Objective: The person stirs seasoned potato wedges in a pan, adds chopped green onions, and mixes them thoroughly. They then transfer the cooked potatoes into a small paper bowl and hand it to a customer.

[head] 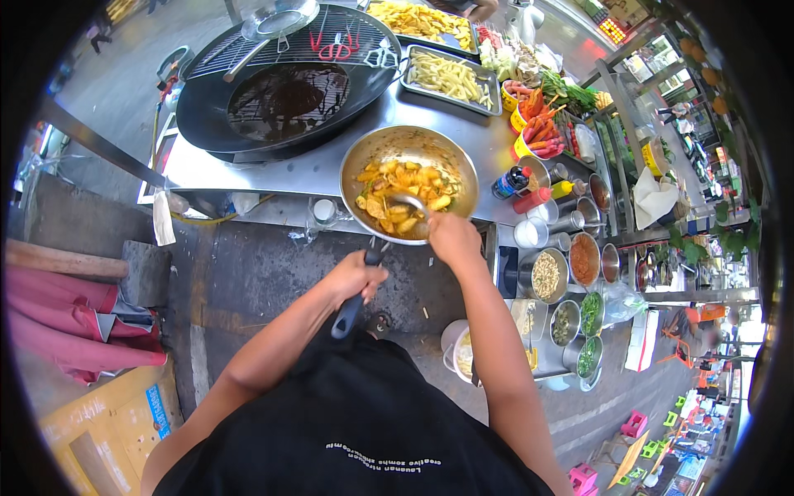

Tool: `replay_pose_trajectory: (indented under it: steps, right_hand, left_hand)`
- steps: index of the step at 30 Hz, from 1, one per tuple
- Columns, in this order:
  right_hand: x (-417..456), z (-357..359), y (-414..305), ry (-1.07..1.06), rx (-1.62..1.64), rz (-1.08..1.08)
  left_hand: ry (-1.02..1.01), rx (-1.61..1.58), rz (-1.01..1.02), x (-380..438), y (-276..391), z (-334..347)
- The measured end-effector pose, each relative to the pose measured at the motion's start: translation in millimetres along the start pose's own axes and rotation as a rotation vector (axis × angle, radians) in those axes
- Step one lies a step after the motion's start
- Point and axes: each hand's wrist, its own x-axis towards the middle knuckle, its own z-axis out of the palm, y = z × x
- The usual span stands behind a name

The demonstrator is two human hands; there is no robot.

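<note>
A steel wok-shaped pan (446, 149) stands tilted at the front edge of the metal counter (298, 166). My left hand (360, 276) is closed round its dark handle (347, 315). Inside lie seasoned potato pieces (397, 177), coated orange with bits of green. My right hand (454, 239) grips a metal spoon or ladle (409, 201), whose bowl rests among the potatoes; its handle is mostly hidden by the fingers.
A large black wok (205, 118) of dark oil, with rack, strainer and scissors, stands back left. Trays of potato slices (422, 22) and strips (450, 77) lie behind. Sauce bottles (532, 200), steel bowls of chopped toppings (544, 276) and a phone (508, 273) are at right.
</note>
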Motion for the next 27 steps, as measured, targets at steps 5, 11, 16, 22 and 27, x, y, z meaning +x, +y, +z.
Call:
replay_pose_trajectory:
  steps: [5,11,16,22,27]
  right_hand:
    - [-28,-20,-2,-0.111,-0.111,0.036]
    - [-1,-3,5,0.137,0.032,-0.02]
    - [-29,-19,-24,-0.107,-0.086,-0.096]
    - [-16,-16,6,-0.008,-0.035,0.008]
    - [1,-5,-17,-0.12,-0.086,-0.036]
  left_hand:
    - [-0.03,0.065,-0.009,-24,-7,-13]
    - [-0.066,0.047,0.042,-23,0,3]
    - [-0.004,0.009,0.008,-5,10,-8]
    - [-0.017,0.02,-0.048,-39,-6,-11]
    - [-0.006,-0.071,-0.029,10,4,-7]
